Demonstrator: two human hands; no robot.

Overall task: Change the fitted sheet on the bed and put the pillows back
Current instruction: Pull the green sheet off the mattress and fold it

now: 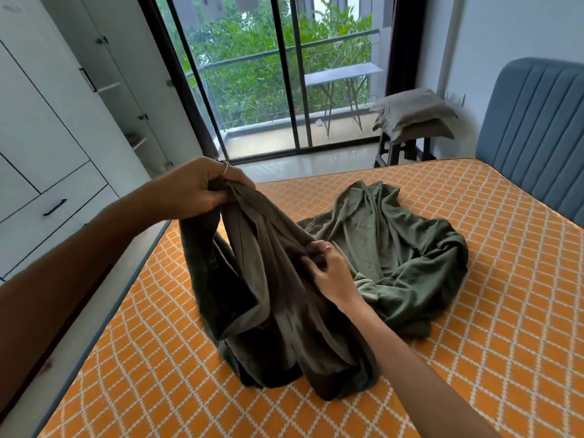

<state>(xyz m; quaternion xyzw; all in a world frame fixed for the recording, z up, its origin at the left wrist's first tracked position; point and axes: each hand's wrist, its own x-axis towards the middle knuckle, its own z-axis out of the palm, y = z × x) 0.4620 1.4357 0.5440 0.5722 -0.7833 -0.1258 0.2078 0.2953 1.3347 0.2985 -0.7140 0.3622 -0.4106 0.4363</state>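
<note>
white wardrobe doors [47,128] stand at the left, the left hand [196,188] grips a raised bunch of the green fitted sheet [395,248] heaped on the bare orange mattress [489,343], the right hand [331,273] pinches a lower fold, and pillows [414,115] sit stacked on a stool beside the blue headboard [537,128].

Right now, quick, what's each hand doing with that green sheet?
Left hand: closed, gripping a bunched edge of the green sheet, lifted above the mattress.
Right hand: closed, pinching a fold of the same sheet lower down.
</note>
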